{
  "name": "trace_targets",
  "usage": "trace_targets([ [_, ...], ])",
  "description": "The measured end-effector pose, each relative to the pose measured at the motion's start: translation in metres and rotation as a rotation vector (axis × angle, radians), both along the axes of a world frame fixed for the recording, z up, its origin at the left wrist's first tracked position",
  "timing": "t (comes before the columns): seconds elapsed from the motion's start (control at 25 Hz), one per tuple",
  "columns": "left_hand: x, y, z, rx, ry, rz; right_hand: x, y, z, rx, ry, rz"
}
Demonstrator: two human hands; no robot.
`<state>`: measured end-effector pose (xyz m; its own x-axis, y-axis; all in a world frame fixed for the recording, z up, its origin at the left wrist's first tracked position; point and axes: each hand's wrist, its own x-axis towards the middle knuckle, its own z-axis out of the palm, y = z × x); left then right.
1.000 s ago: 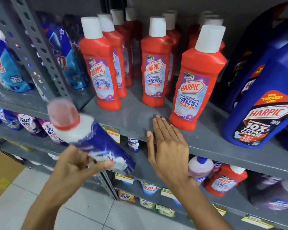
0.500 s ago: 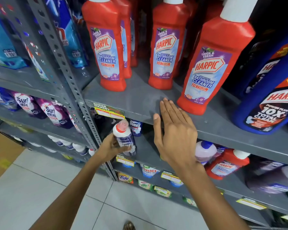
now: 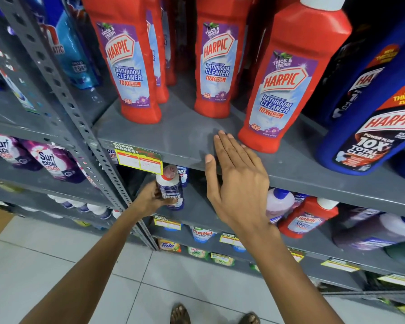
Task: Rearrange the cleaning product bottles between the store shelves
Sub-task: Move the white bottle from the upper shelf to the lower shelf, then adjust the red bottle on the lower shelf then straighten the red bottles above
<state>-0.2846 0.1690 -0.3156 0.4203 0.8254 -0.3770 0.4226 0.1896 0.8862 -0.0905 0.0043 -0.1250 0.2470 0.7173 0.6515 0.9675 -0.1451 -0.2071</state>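
Note:
My left hand (image 3: 153, 199) grips a small purple-and-white Domex bottle (image 3: 171, 190) with a pink cap, held upright at the front of the lower grey shelf (image 3: 197, 213), just under the price tag. Another Domex bottle (image 3: 182, 173) stands right behind it. My right hand (image 3: 235, 178) is flat and open, fingers together, resting on the front edge of the upper grey shelf (image 3: 182, 136), its fingertips beside the base of a red Harpic bathroom cleaner bottle (image 3: 283, 90). Two more rows of red Harpic bottles (image 3: 129, 66) stand further left on that shelf.
Large blue Harpic bottles (image 3: 372, 127) fill the upper shelf's right side. A perforated grey upright post (image 3: 84, 127) divides the racks; Surf Excel pouches (image 3: 54, 162) lie to its left. A white bottle and a tipped red Harpic (image 3: 306, 218) sit on the lower shelf. Tiled floor and feet below.
My left hand has carried the Domex bottle from in front of the shelves down and inward onto the lower shelf, turning it upright. My right hand has stayed on the upper shelf's edge.

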Motion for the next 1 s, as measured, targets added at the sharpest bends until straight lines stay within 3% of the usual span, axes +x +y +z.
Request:
trace_targets([
  [0.56, -0.006, 0.006, -0.005, -0.065, -0.051, -0.109, -0.002, 0.001, -0.002, 0.011, 0.041, 0.025],
  [0.68, -0.003, -0.012, 0.000, -0.060, -0.081, -0.113, 0.003, -0.004, -0.001, 0.051, 0.097, 0.125],
  [0.84, -0.010, -0.056, -0.012, 0.001, -0.040, 0.224, 0.017, -0.065, -0.029, 0.254, 0.321, 0.396],
  [0.92, -0.003, -0.099, -0.016, -0.094, -0.050, 0.188, 0.036, -0.116, -0.066, 0.272, 0.348, 0.379],
  [1.0, 0.011, -0.154, -0.021, -0.212, 0.062, 0.117, 0.071, -0.162, -0.106, 0.166, 0.395, 0.268],
])
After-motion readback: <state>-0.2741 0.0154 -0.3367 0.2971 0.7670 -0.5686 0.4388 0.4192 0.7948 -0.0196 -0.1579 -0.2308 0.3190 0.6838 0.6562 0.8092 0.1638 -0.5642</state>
